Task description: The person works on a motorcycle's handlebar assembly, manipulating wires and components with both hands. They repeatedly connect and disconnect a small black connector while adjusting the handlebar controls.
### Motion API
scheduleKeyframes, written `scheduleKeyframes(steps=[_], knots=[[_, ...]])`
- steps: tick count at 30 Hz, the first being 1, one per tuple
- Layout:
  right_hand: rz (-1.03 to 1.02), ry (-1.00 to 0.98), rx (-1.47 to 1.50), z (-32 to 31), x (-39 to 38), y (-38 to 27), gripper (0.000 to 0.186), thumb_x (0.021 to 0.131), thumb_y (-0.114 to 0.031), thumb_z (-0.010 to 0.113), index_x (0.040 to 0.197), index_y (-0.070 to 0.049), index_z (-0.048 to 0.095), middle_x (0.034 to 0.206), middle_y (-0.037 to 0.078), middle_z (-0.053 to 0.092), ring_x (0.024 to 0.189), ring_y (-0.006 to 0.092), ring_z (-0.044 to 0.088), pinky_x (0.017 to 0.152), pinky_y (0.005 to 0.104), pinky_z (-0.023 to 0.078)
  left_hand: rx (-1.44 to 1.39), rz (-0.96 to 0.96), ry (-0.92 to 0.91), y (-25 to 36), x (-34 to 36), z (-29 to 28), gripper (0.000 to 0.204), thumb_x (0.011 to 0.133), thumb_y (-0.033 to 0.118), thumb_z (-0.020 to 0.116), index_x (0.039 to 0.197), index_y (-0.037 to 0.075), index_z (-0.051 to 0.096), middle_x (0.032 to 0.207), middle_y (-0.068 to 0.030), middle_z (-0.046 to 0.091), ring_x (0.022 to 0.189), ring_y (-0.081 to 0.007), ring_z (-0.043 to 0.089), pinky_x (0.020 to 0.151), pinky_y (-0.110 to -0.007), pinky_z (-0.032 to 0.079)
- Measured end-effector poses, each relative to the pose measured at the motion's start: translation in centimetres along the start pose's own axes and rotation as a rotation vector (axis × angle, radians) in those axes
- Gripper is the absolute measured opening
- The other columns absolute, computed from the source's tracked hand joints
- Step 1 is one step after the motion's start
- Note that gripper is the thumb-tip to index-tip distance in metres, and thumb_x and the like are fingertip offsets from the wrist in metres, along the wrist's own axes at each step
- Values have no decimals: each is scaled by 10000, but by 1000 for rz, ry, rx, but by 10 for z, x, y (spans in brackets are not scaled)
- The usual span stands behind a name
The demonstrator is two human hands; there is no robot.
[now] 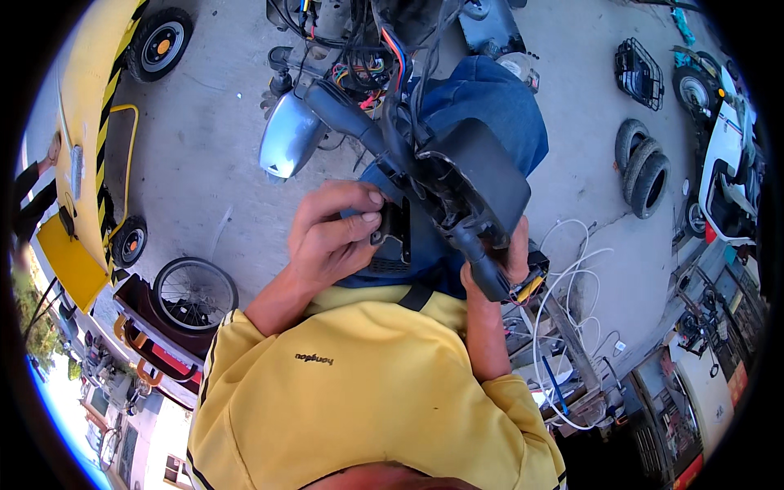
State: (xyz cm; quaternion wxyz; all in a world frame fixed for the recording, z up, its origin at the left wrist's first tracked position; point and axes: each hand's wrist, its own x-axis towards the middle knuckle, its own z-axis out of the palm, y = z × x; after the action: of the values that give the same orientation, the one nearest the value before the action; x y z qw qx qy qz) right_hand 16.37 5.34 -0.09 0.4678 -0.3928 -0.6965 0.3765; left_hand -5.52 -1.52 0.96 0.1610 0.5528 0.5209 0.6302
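Note:
A black handlebar (pixel 412 184) runs slantwise in front of me, with a grip (pixel 339 108) at its far left end and another grip (pixel 483 265) at its near right end. My left hand (pixel 336 229) is closed, thumb and fingers pinching a small black plastic part (pixel 394 227) just left of the bar. My right hand (pixel 516 251) is curled round the near grip, which hides much of it. A black plastic housing (pixel 482 171) is beside the bar above that hand. Bundled wires (pixel 392 53) with coloured leads hang at the far end.
A silver rounded shell (pixel 290 135) is left of the bar. White tubing (pixel 581 269) loops on the right near yellow connectors (pixel 529 287). Stacked tyres (pixel 641 167), a black basket (pixel 639 73) and a white scooter (pixel 727 171) stand right; a yellow vehicle (pixel 82 106) and spoked wheel (pixel 196 294) left.

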Motion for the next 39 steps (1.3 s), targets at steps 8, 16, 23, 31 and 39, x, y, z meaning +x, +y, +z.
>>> scheduleKeyframes(steps=[8,16,23,31,39], knots=[[-82,-26,14,10,4,-4,399,915,-25,782,1285,65,664,1192,247,714,1081,328,716,942,363,563,212,111,-20,-3,-1,-12,367,811,-202,727,1095,-1,613,1133,-209,621,986,-292,714,812,-376,637],[-141,-16,10,9,11,-16,455,838,30,804,1279,50,691,1185,243,721,1037,346,744,888,373,606,318,221,-34,-4,7,-12,331,783,-182,765,1035,-1,651,1090,-207,671,974,-264,715,797,-333,601],[-163,-12,19,10,14,-25,537,780,79,822,1299,4,702,1199,198,724,1016,325,753,844,378,634,426,274,-59,0,18,-12,367,720,-212,769,1005,-7,664,1068,-197,690,946,-270,711,803,-364,590],[-171,31,33,12,11,-23,570,762,102,813,1307,-17,700,1187,182,722,992,334,750,803,376,634,436,271,-84,-6,14,-13,356,741,-222,761,1008,-10,660,1064,-193,683,951,-270,712,819,-373,603],[-167,5,44,8,13,-23,548,789,94,793,1316,-26,703,1191,160,721,972,318,746,788,371,626,477,263,-65,-5,19,-12,361,743,-228,758,1008,-6,655,1066,-187,681,954,-266,709,823,-370,601]])
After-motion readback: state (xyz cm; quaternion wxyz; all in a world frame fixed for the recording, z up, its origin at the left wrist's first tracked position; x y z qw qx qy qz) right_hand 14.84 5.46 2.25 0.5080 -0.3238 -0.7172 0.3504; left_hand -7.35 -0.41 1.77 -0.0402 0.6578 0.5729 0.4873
